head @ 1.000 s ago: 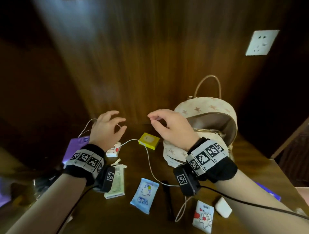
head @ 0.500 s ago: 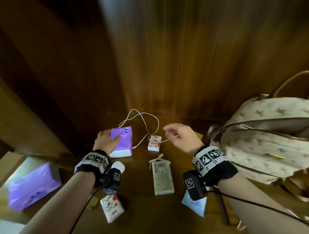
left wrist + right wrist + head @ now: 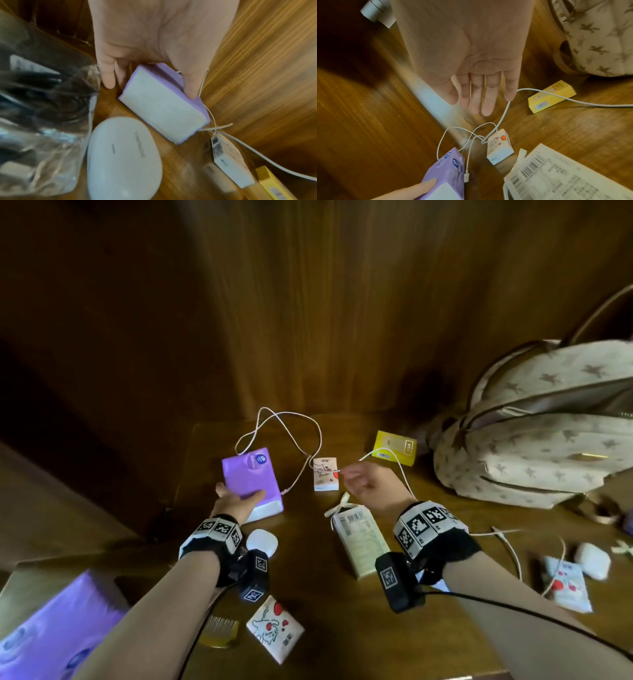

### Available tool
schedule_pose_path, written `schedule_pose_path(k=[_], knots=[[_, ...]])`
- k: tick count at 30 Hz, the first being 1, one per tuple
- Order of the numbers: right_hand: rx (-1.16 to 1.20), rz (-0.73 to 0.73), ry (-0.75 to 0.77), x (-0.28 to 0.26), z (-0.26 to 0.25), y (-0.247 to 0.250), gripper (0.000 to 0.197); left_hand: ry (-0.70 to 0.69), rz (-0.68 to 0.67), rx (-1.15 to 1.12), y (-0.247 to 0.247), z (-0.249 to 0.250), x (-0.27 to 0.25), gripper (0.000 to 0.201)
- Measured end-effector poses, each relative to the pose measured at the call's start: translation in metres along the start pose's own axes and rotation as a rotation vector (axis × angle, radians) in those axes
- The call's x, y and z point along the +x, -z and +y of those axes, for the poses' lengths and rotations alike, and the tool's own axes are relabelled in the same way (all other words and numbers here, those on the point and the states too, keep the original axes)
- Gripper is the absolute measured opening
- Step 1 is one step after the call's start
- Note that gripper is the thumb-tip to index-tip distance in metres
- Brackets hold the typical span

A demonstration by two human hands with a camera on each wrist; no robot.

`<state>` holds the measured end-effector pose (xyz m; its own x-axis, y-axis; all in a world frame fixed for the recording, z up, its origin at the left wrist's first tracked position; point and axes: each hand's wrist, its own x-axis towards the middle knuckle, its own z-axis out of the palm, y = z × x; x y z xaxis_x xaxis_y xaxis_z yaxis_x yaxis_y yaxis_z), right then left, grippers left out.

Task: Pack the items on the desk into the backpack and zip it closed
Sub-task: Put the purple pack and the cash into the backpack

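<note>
My left hand (image 3: 236,501) grips the small purple tissue pack (image 3: 251,481) on the desk, thumb on one side (image 3: 190,86) and fingers on the other (image 3: 108,78). The right hand (image 3: 363,484) hovers beside a small white box with red print (image 3: 325,474); its fingers (image 3: 477,98) are nearly straight. A white cable (image 3: 503,115) runs behind the hand, comes out at the little fingertip and drops to that box. The cream star-print backpack (image 3: 548,440) lies at the right, its main zip gaping open.
Spread on the wooden desk are a yellow box (image 3: 395,447), a long cream barcode packet (image 3: 361,539), a white earbud case (image 3: 262,542), a cat-print tissue pack (image 3: 274,628), a yellow comb (image 3: 221,630) and a large purple pack (image 3: 58,635). A clear bag (image 3: 42,108) lies left.
My left hand moved left from above the cable onto the purple pack and closed around it. The view swung left, leaving the backpack at the right. The right hand's fingers straightened.
</note>
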<state>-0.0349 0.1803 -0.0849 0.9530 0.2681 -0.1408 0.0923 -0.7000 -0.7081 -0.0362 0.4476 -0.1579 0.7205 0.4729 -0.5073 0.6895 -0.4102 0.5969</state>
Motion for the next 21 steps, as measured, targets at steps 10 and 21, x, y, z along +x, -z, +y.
schedule_pose_path(k=[10, 21], knots=[[-0.082, 0.059, -0.096, -0.014, 0.004, -0.006, 0.028, -0.056, -0.050, -0.036, 0.006, -0.004, 0.009, 0.102], [-0.072, 0.129, -0.025, -0.027, -0.002, 0.020, 0.029, -0.510, -0.292, 0.146, 0.047, 0.040, -0.033, 0.109]])
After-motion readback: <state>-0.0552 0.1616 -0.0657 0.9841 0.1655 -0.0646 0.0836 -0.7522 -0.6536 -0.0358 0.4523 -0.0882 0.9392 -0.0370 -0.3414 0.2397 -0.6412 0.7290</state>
